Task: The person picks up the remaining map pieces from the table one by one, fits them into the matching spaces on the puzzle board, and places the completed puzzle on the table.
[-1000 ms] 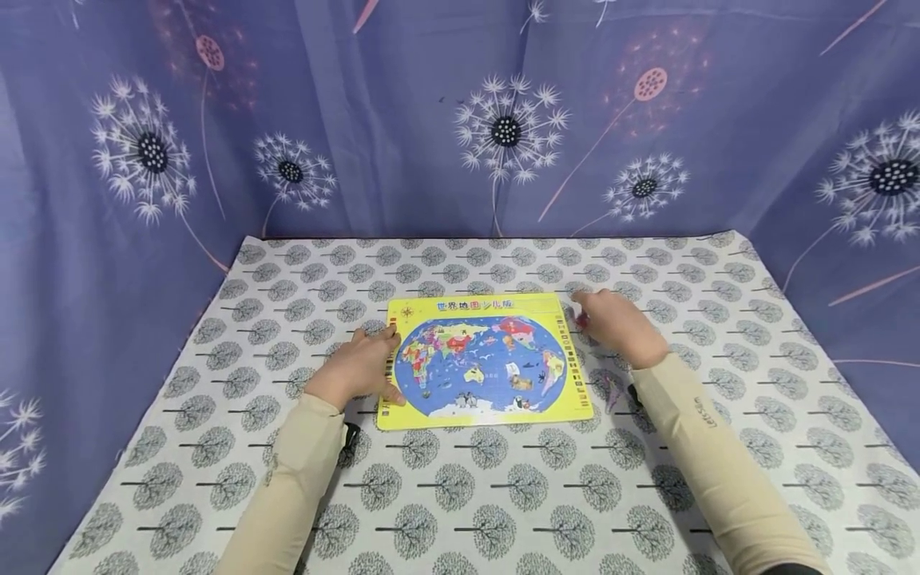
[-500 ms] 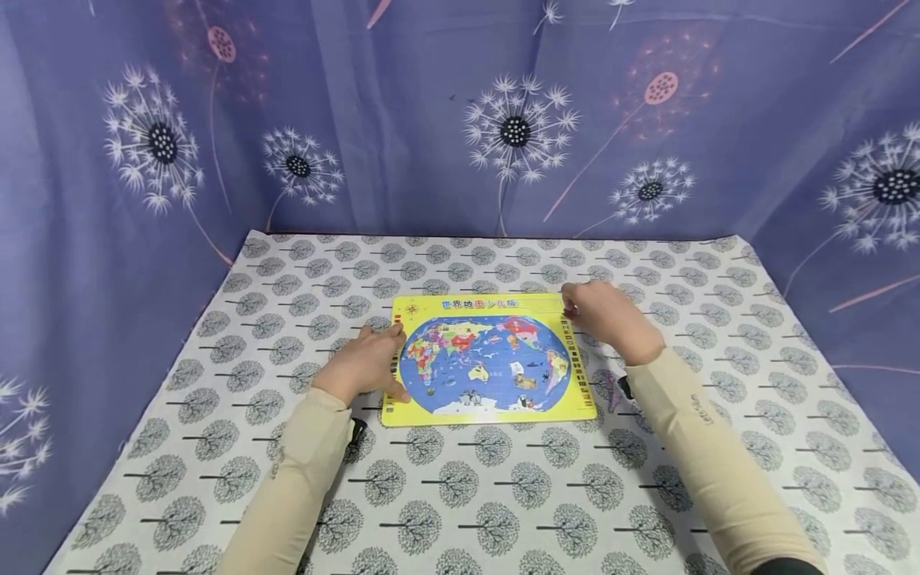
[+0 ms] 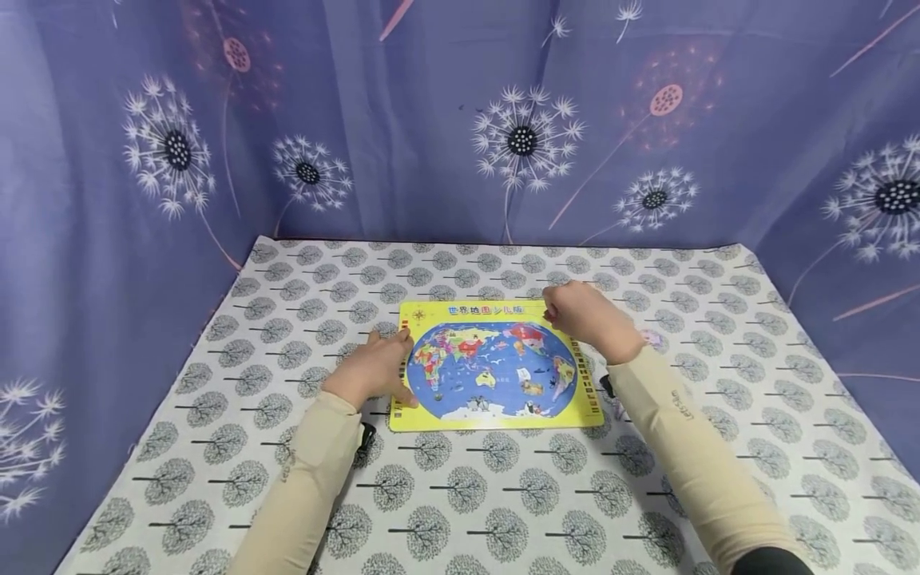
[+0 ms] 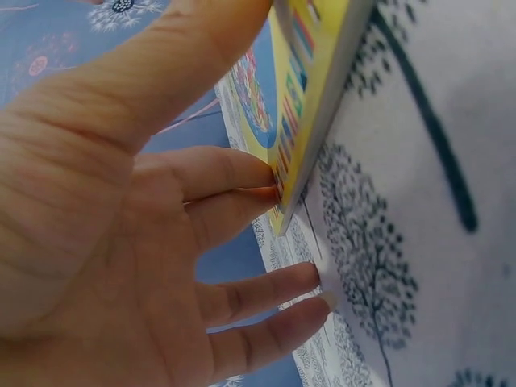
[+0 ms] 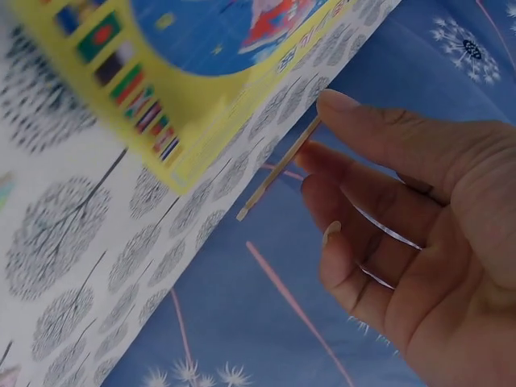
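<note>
The right hand (image 3: 592,315) pinches a thin, flat piece (image 5: 280,168) with a pale tan edge between thumb and forefinger, the other fingers loosely bent beneath; that grip hangs over the far right part of a yellow-bordered rectangular board (image 3: 492,363) printed with a blue oval world map. The board lies flat on the table (image 3: 467,455), its long axis running left to right before the person. The relation that counts most, I judge, is piece to board: from the right grip, most of the board stretches to the left and back toward the person, and the right hand is much the nearer to the far right corner. In the right wrist view the piece shows edge-on, its long side slanting away from the fingertips, apparently raised off the board; how high I cannot tell. The left hand (image 3: 370,371) is at the opposite short edge, its grip spread, thumb over the border, two fingertips against the side. A small pale pink-purple piece (image 3: 650,337) lies just beside the right wrist.
</note>
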